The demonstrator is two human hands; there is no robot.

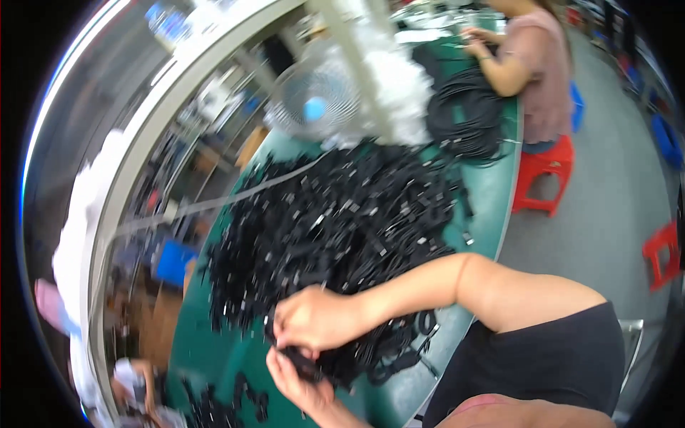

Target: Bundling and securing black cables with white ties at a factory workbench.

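In the head view, the landmark is the heap of black cables (335, 221) spread over the green table (479, 207), and both hands meet at its near edge, the side toward the wearer. The right hand (317, 321) reaches across the near right part of the heap with its fingers bent inward, thumb and fingertips pinching the upper end of a dark cable bundle (305, 364). The left hand (300, 385), lower and nearer the wearer than the heap, curls around the bundle from beneath; blur and overlap hide exactly how its fingertips close. Good handling here, as a judgement, calls for the left grip to be the steady one, firm without crushing the strands, while the right fingertips work close to the bundle's end, so that nothing springs loose or snags on neighbouring cables. Lifting the piece slightly off the heap's edge would likely help too, since loose cable loops (389, 367) lie just to the right of it. The bundle itself sits between the two hands, below the right fingertips and resting against the left palm and fingers. A smaller group of black cable pieces (214, 408) lies apart from the heap, beyond its near left edge, and a large black cable coil (464, 118) lies past its far right side.
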